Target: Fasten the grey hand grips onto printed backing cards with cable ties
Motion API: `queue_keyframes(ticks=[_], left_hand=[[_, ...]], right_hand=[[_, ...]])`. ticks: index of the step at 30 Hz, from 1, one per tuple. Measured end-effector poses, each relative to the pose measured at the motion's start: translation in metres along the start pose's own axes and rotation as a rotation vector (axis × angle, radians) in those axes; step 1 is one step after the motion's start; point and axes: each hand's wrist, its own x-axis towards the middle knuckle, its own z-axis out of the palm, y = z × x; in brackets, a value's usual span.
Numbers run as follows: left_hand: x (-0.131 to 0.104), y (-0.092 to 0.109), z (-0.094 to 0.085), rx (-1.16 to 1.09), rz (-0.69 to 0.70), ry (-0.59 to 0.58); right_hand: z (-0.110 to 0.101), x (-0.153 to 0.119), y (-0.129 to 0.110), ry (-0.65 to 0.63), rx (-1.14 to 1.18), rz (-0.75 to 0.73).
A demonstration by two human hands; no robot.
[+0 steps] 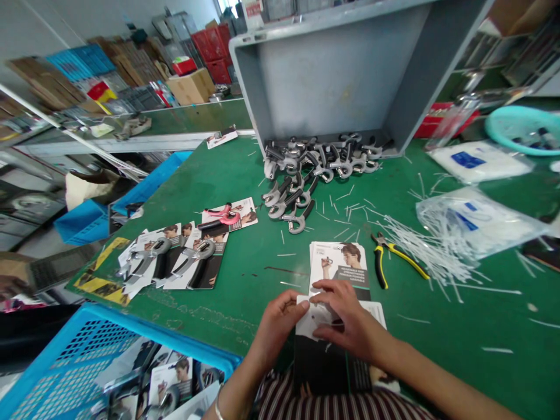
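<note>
Near the table's front edge, my left hand (282,321) pinches the left edge of a printed card (324,370). My right hand (345,315) lies over the same card, its fingers curved and apart above the white part. A stack of printed cards (359,271) with a picture of a person lies just beyond. To the right are yellow-black cutters (398,256) with open handles and a heap of white zip ties (433,251). Grey and black hand grips (301,198) are piled further back.
A tilted grey crate (324,76) stands behind the grips. Cards with grips (192,262) and a red one (223,217) lie left. A blue basket (87,344) holds carded grips at lower left. Plastic bags (476,219) and a turquoise basin (507,125) are right.
</note>
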Motion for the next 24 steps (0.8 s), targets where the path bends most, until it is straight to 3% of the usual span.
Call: queue_keyframes(ticks=[5, 9, 11, 14, 16, 20, 24], left_hand=[[0.004, -0.006, -0.001, -0.079, -0.06, -0.026], [0.01, 0.007, 0.0, -0.123, -0.024, -0.004], [0.013, 0.02, -0.001, -0.188, 0.074, 0.121], [0.018, 0.031, -0.006, -0.228, 0.234, 0.265], [0.023, 0.025, -0.01, -0.119, 0.207, 0.178], [0.031, -0.014, -0.013, 0.166, -0.063, -0.133], [0.031, -0.039, -0.003, 0.197, -0.074, -0.168]], right_hand=[[0.01, -0.005, -0.005, -0.017, -0.044, 0.07], [-0.012, -0.001, -0.006, -0.043, 0.125, -0.019], [-0.038, 0.004, -0.008, 0.123, 0.122, -0.037], [-0.077, 0.013, -0.001, 0.432, 0.062, 0.086], [-0.094, 0.02, 0.017, 0.465, -0.012, 0.149], [-0.104, 0.048, 0.074, 0.265, -0.243, 0.118], [-0.092, 0.108, 0.11, 0.189, -0.456, -0.023]])
